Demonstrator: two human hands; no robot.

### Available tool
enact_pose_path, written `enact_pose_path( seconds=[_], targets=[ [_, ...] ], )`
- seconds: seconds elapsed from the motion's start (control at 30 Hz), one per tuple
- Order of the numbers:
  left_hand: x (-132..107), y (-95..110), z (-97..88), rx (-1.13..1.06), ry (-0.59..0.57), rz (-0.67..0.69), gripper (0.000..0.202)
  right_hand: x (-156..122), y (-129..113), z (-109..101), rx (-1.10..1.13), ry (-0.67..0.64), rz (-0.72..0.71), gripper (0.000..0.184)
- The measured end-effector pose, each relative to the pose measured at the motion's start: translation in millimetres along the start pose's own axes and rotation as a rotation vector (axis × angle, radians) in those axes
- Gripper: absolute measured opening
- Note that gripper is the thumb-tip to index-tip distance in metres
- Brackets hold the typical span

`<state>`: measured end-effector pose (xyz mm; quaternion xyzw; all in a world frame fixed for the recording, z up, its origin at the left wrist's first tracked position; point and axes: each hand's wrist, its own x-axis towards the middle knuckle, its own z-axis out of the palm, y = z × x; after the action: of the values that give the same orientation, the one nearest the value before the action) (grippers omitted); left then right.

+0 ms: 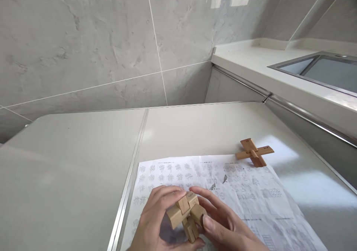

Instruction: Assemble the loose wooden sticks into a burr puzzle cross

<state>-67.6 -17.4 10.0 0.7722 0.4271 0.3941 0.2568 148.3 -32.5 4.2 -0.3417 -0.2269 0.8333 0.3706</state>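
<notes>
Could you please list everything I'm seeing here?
Wooden block assembly: 1, tan, between the hands
Wooden cross: 1, brown, sheet's far right corner
Printed sheet: 1, white, on the table
Table: 1, off-white, foreground
Metal strip: 1, silver, left of the sheet
Wall tiles: several, grey, background
Counter: 1, white, upper right
Metal rim: 1, silver, in the counter
Metal rail: 1, silver, below counter
Left hand: 1, bare, holding assembly
Right hand: 1, bare, holding assembly

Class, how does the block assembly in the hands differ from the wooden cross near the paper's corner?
The block assembly is held between the left hand and right hand; the cross lies by the paper. The block assembly is chunky; the cross has slimmer arms. The block assembly looks paler; the cross, browner. Both are wooden.
</notes>
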Motion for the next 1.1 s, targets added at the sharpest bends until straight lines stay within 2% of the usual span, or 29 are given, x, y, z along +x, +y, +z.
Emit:
enact_pose_path(
  seconds=[0.2, 0.4, 0.57, 0.7, 0.87, 1.1],
  targets=[
    [2.6, 2.8, -1.6, -0.015, -0.001, 0.048, 0.070, 0.6, 2.9, 0.7, -0.050, -0.003, -0.059, 0.063],
    [3.6, 1.5, -0.8, -0.023, 0.032, 0.103, 0.066, -0.4, 1.6, -1.5, -0.057, -0.025, -0.044, 0.067],
    [5.5, 5.0, -2.3, 0.012, 0.006, 0.069, 0.070, -1.3, 0.3, 0.3, -0.067, -0.036, -0.065, 0.066],
    [7.0, 7.5, -2.0, 0.038, 0.028, 0.115, 0.066, -2.4, -1.4, 3.9, -0.080, -0.021, -0.069, 0.060],
    [11.0, 13.0, -4.9, 0.101, 0.041, 0.162, 0.061, -5.7, -5.7, 7.9, -0.130, 0.009, -0.081, 0.062],
    [9.4, 11.8, -6.9, 0.107, 0.034, 0.130, 0.066, -14.5, -14.1, 16.2, -0.211, 0.074, -0.075, 0.058]
  ],
)
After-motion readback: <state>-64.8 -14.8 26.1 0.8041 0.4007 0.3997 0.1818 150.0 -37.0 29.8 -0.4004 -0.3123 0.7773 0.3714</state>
